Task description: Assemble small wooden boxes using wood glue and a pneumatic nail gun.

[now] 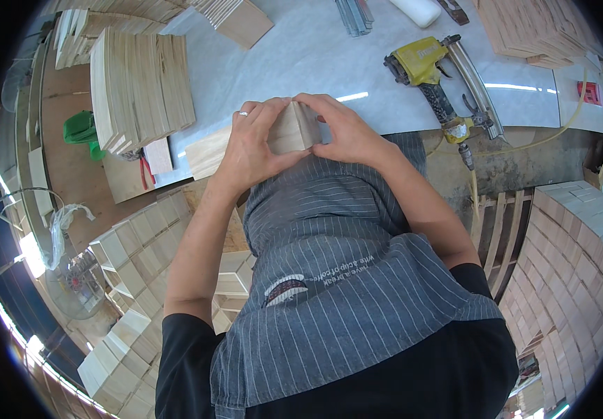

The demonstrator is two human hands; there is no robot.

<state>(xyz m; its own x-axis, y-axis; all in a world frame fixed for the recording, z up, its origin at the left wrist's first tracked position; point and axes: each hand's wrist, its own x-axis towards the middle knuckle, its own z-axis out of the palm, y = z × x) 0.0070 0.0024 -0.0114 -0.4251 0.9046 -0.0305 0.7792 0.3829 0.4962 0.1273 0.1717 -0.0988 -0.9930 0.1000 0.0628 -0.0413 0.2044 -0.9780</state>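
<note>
A pale wooden piece point(287, 133), made of boards meeting at a corner, stands at the near edge of the worktable in front of my apron. My left hand point(251, 143), wearing a ring, grips its left side, thumb low and fingers over the top. From the other side my right hand point(349, 134) holds it, thumb and forefinger at the corner. Its inside and underside are hidden. A flat wooden board point(207, 151) lies on the table just left of my left hand. To the right rests a yellow and black nail gun point(427, 84) with a metal magazine.
Stacked thin boards point(141, 91) stand at the left, with another stack point(535, 28) at the far right. Metal nail strips point(354, 15) and a white roll point(416, 10) lie at the back. A yellow hose point(560, 133) crosses the right side. Wooden boxes point(574, 258) are piled below.
</note>
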